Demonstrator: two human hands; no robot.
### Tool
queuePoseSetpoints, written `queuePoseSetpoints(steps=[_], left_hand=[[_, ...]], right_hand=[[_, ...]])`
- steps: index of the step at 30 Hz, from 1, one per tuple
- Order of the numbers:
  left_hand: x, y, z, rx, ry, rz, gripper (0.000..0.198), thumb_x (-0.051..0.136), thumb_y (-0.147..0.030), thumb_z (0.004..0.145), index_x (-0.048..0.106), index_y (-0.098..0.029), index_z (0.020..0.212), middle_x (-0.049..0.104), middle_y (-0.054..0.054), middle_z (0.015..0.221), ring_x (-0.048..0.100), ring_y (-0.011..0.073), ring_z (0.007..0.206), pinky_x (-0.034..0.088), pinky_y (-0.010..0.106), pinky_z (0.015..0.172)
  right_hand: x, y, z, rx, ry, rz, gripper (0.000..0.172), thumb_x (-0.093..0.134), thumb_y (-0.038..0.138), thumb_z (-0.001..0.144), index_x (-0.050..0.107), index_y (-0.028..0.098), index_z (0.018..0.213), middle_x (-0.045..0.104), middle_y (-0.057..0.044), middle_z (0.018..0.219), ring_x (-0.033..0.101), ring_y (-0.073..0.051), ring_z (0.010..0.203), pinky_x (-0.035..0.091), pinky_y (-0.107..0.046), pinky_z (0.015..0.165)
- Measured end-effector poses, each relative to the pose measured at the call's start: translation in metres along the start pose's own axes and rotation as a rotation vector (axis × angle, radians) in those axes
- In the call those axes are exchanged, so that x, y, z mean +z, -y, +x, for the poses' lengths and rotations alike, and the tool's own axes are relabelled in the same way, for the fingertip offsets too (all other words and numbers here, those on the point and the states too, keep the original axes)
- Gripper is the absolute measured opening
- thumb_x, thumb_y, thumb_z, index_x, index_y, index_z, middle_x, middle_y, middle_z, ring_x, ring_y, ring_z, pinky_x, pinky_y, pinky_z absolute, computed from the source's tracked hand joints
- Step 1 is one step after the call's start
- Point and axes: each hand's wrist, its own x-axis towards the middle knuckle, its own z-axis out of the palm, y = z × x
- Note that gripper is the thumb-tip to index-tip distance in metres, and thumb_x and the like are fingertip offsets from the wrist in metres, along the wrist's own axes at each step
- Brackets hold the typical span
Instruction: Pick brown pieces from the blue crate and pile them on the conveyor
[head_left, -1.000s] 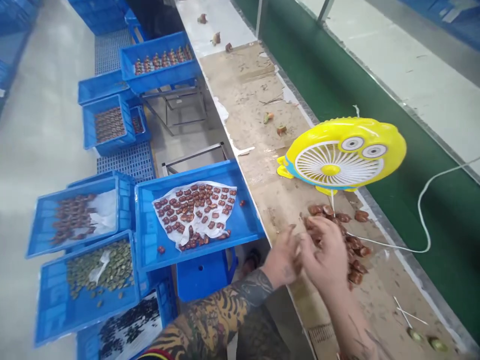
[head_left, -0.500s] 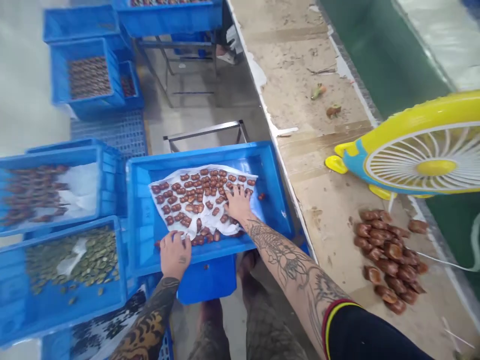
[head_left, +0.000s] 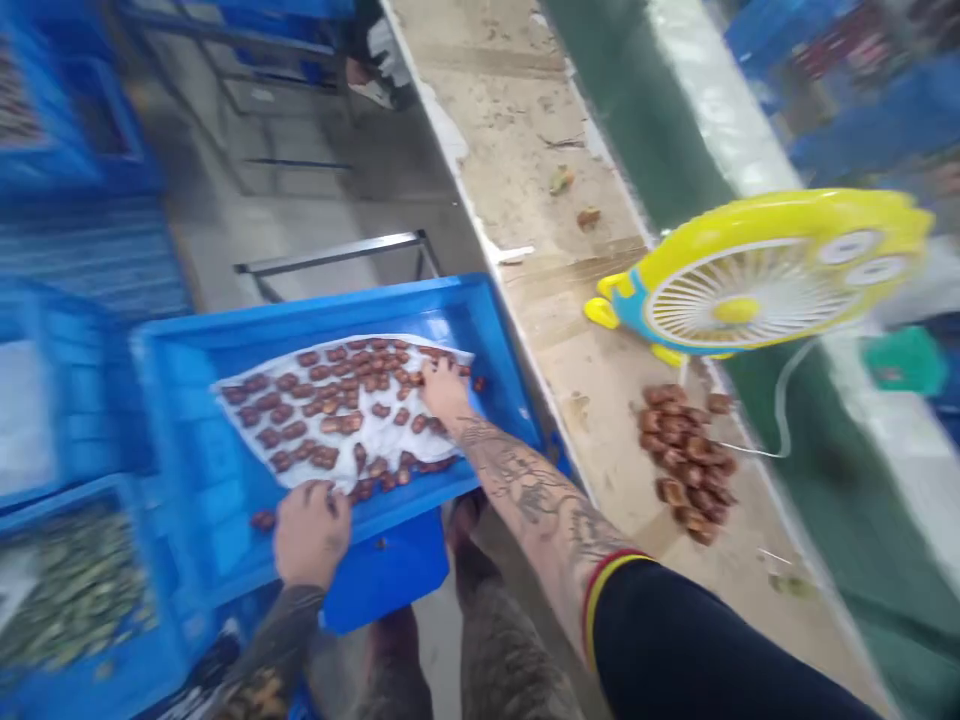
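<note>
A white cloth (head_left: 390,428) lies in a shallow blue crate (head_left: 196,540), covered with rows of small glossy brown pieces (head_left: 330,400). Some pieces rest along its crumpled near edge. My left hand (head_left: 313,530) is at the near left corner of the cloth, fingers curled round its edge; the fingertips are partly hidden. Toward the cloth's right side, my right hand (head_left: 446,392) reaches down among the brown pieces, its fingers slightly bent and apart, touching the cloth or the pieces. Motion blur softens both hands.
A worn cardboard-covered table (head_left: 592,400) runs along the right, with a yellow fan (head_left: 750,280) and a pile of brown pieces (head_left: 686,460). A blue crate of greenish pieces (head_left: 82,590) stands at left. Beyond my crate is a metal stand (head_left: 330,255).
The view has swung right, so the crate and table appear farther left. My right hand's fingers, spread flat before, now bend more. My left hand stays at the cloth's near corner.
</note>
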Motion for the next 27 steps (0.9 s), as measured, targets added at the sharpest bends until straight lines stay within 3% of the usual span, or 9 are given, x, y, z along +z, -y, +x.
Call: queuePoseSetpoints(steps=[8, 14, 19, 23, 27], left_hand=[[0.011, 0.008, -0.008, 0.004, 0.033, 0.153, 0.034, 0.043, -0.033, 0.100, 0.071, -0.016, 0.108, 0.072, 0.018, 0.115, 0.064, 0.0367, 0.108, 0.048, 0.048, 0.100], [0.007, 0.014, 0.001, -0.008, 0.103, 0.107, 0.031, 0.043, -0.033, 0.100, 0.070, -0.020, 0.104, 0.074, 0.014, 0.113, 0.066, 0.0339, 0.111, 0.049, 0.044, 0.101], [0.003, 0.014, 0.006, -0.072, 0.169, 0.058, 0.030, 0.046, -0.033, 0.102, 0.071, -0.017, 0.105, 0.076, 0.013, 0.110, 0.069, 0.0297, 0.107, 0.052, 0.045, 0.097], [0.001, 0.013, 0.009, -0.139, 0.195, 0.003, 0.024, 0.055, -0.033, 0.103, 0.071, -0.016, 0.106, 0.076, 0.009, 0.109, 0.070, 0.0241, 0.103, 0.054, 0.044, 0.095], [-0.001, 0.012, 0.013, -0.200, 0.192, -0.039, 0.026, 0.058, -0.037, 0.103, 0.071, -0.015, 0.105, 0.075, 0.007, 0.102, 0.071, 0.0221, 0.094, 0.056, 0.043, 0.090]], right_hand=[[0.031, 0.010, -0.026, -0.076, 0.060, 0.076, 0.044, 0.066, 0.035, 0.101, 0.057, 0.021, 0.141, 0.053, -0.012, 0.149, 0.057, -0.032, 0.130, 0.054, -0.055, 0.104], [0.040, 0.004, -0.019, -0.107, 0.077, 0.270, 0.042, 0.068, 0.036, 0.099, 0.060, 0.020, 0.137, 0.056, -0.012, 0.146, 0.058, -0.031, 0.129, 0.052, -0.055, 0.106], [0.045, 0.000, -0.014, -0.127, 0.094, 0.543, 0.034, 0.067, 0.038, 0.101, 0.063, 0.017, 0.127, 0.068, -0.008, 0.120, 0.070, -0.021, 0.098, 0.062, -0.040, 0.085], [0.048, 0.000, -0.021, -0.084, 0.070, 0.687, 0.029, 0.064, 0.037, 0.103, 0.065, 0.016, 0.123, 0.071, -0.004, 0.102, 0.069, -0.014, 0.077, 0.061, -0.029, 0.067], [0.046, -0.010, -0.019, 0.017, -0.032, 0.735, 0.029, 0.063, 0.038, 0.103, 0.064, 0.016, 0.123, 0.070, -0.004, 0.103, 0.069, -0.014, 0.078, 0.061, -0.030, 0.068]])
